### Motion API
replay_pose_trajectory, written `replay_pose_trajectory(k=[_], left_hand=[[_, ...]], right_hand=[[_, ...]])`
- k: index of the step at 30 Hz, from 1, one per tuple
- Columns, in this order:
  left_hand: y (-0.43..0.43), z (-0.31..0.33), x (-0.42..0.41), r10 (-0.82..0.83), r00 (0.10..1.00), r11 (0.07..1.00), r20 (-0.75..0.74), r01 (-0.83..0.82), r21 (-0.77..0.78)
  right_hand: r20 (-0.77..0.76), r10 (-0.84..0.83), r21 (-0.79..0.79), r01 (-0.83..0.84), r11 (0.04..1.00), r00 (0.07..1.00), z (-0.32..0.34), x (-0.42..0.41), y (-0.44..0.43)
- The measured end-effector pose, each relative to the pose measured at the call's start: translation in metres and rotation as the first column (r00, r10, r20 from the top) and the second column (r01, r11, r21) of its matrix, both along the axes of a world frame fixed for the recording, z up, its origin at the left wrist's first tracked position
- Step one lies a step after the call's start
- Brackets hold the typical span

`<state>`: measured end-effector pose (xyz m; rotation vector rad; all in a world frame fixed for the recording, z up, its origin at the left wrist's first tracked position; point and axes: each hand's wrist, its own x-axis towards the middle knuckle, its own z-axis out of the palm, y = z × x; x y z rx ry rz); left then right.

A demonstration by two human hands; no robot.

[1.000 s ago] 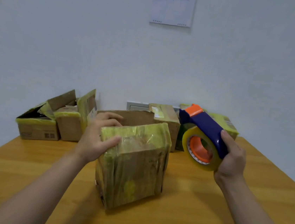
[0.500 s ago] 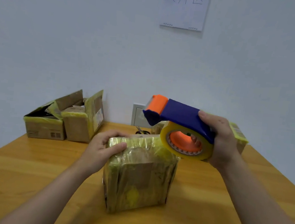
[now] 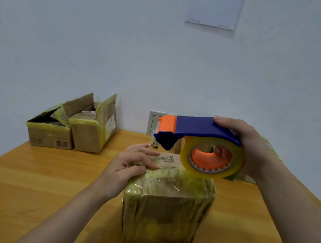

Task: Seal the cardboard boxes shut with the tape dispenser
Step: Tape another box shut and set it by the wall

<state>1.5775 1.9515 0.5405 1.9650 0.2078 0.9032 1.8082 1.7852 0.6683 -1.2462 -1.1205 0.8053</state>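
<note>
A cardboard box (image 3: 165, 210) wrapped in yellowish tape stands on the wooden table (image 3: 48, 188) in front of me. My left hand (image 3: 131, 162) rests on its top left edge, fingers laid across the top and thumb against the near face. My right hand (image 3: 250, 147) grips a blue and orange tape dispenser (image 3: 199, 143) with a yellowish tape roll, held level just above the box's top, its orange nose pointing left. The far part of the box top is hidden behind the dispenser.
Two opened cardboard boxes (image 3: 70, 129) with yellow tape sit at the table's back left by the wall. More boxes (image 3: 237, 176) lie behind my right hand, mostly hidden. A wall socket (image 3: 152, 120) and a paper sheet (image 3: 215, 5) are on the wall.
My right hand has swung the dispenser from the box's right side over its top and turned it level. My left hand's fingers now lie flatter on the top. The view came closer.
</note>
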Motion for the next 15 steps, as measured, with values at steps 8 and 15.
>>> replay_pose_trajectory(k=[8, 15], left_hand=[[0.007, 0.013, -0.006, 0.235, 0.961, 0.898, -0.143, -0.158, 0.411], [0.004, 0.019, -0.015, 0.313, 0.947, 0.948, -0.076, -0.307, 0.087]], right_hand=[[0.0, -0.015, -0.075, 0.015, 0.997, 1.0, -0.001, 0.004, 0.021], [0.064, -0.005, -0.11, 0.012, 0.994, 0.998, -0.006, 0.002, 0.037]])
